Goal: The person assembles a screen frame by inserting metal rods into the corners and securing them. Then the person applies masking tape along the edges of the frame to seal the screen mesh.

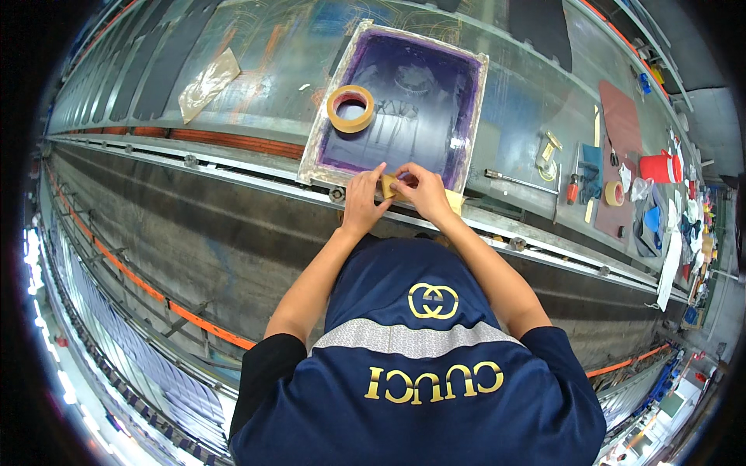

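- Tan, glossy strip of tape [388, 186]: bent, between the two hands at the frame's near edge.
- Left hand [363, 200]: fingers close together, thumb apart, bracketing the strip; I cannot tell how firmly it grips.
- Right hand [421, 193]: fingers curled, thumb and forefinger pinching the strip.
- Rectangular frame with a rough, whitish rim [475, 101]: around a smooth, shiny purple-blue sheet [404, 93].
- Thick, amber ring-shaped tape roll [353, 125]: lying flat on the sheet, near its left side.
- Scuffed, glossy grey-green table [272, 78]: its surface stretches between the frame and a crumpled, clear plastic piece [210, 85] to the left.
- Straight metal rail [233, 167]: along the table's near edge, just beside the hands.
- Slender metal rod [517, 180]: right of the frame, apart from the right hand.
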Demonstrator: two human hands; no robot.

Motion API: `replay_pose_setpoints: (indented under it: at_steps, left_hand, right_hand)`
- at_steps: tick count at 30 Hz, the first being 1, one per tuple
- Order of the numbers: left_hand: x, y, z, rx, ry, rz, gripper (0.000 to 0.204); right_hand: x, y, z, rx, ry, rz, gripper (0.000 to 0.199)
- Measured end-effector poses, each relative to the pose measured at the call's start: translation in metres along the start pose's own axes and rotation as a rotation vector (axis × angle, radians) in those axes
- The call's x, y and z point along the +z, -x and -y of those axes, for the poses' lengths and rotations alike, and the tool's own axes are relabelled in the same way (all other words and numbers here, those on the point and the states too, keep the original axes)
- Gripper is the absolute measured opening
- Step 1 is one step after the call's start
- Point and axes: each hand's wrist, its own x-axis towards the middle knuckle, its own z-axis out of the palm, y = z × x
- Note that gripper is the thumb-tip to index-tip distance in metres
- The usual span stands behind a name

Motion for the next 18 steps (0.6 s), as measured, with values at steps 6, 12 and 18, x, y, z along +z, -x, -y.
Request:
replay_pose_setpoints:
  at_steps: [6, 12, 18]
  left_hand:
    - [0.006, -0.017, -0.010, -0.001, 0.070, -0.193, 0.094]
    - [0.006, -0.002, -0.009, -0.037, 0.047, -0.121, 0.094]
    - [0.007, 0.008, -0.002, -0.027, 0.023, -0.092, 0.094]
  right_hand:
    - [-0.006, 0.000, 0.024, -0.515, 0.301, -0.089, 0.022]
    - [-0.004, 0.003, 0.007, -0.596, 0.422, -0.097, 0.027]
    - [0.004, -0.006, -0.013, -0.037, -0.028, -0.008, 0.044]
